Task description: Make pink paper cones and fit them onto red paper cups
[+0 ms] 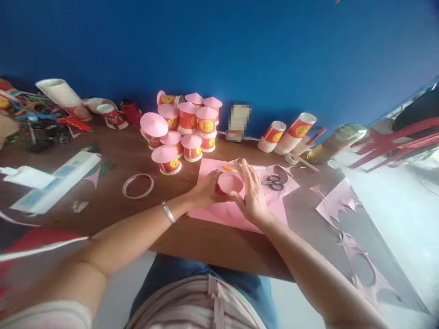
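Hands meet over a small red cup (pixel 222 191) capped by a pink paper cone (pixel 230 182), standing on a pink sheet (pixel 209 170) near the front edge of the wooden surface (pixel 113 151). The left hand (pixel 207 187) curls around the cup from nine o'clock; the right hand (pixel 252 192) lies with fingers spread flat against the cone's three o'clock side. Judging from this, the cone is being seated on the cup. Finishing would likely call for even pressure around the rim. Finished capped cups (pixel 181 125) cluster at eleven o'clock, scissors (pixel 274 182) lie just at three o'clock, and a tape ring (pixel 137 186) sits at nine o'clock.
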Demonstrator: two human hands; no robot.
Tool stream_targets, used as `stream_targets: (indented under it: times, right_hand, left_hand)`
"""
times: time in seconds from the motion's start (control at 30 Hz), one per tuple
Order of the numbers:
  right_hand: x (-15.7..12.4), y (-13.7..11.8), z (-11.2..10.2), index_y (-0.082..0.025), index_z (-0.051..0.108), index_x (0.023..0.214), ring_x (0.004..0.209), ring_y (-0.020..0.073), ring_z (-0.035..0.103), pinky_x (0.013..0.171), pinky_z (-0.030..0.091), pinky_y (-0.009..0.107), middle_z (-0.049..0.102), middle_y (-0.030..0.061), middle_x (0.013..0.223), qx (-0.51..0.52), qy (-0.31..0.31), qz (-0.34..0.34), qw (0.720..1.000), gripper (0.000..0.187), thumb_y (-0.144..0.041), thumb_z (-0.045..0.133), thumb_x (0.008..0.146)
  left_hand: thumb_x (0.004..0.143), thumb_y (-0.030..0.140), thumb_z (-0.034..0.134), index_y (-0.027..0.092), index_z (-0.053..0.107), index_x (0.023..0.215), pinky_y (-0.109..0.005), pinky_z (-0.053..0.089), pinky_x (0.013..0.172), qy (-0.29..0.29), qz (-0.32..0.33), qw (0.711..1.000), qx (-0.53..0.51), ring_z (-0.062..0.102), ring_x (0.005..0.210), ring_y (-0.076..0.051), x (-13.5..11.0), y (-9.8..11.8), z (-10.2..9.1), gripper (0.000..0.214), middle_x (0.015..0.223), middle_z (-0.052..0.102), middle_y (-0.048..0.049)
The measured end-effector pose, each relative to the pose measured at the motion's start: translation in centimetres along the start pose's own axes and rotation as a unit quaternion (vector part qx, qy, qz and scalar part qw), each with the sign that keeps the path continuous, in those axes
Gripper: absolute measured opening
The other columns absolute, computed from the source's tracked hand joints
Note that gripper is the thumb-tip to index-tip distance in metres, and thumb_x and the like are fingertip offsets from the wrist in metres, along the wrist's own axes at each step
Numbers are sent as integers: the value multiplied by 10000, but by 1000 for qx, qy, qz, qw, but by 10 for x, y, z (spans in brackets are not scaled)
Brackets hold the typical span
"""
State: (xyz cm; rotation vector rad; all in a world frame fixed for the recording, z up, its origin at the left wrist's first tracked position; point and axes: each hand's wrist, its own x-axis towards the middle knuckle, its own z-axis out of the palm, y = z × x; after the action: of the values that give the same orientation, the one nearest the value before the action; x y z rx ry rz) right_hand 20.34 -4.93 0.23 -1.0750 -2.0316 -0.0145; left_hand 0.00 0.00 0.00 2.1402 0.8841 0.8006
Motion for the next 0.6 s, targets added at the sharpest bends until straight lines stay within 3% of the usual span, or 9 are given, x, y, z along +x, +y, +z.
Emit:
stream_targets:
  times: [0.17,0.37,0.6]
  right_hand:
    - [5,-9,3,-235,66,1721,1508,339,532,1259,385,669,636,171,1532,40,-2,21,999,801,-490,493,1092]
    - [7,-13,6,-242,174,1697,1498,327,546,1278,348,675,700,135,1463,60,-12,62,996,785,-419,593,1056]
    - [5,-11,11,-227,179,1701,1483,322,565,1278,366,653,712,149,1441,67,-25,74,995,817,-403,625,1039]
  left_hand:
    - [673,530,930,196,538,1358,-593,548,1124,41,-31,997,52,595,1376,-402,0,-12,22,856,1394,644,-184]
    - [734,389,865,224,483,1365,-556,573,1090,60,0,995,76,636,1294,-342,-3,-1,26,756,1312,661,-129]
    - [695,422,881,213,513,1329,-587,584,1064,42,-47,996,65,616,1326,-379,-1,-8,28,763,1280,661,-142]
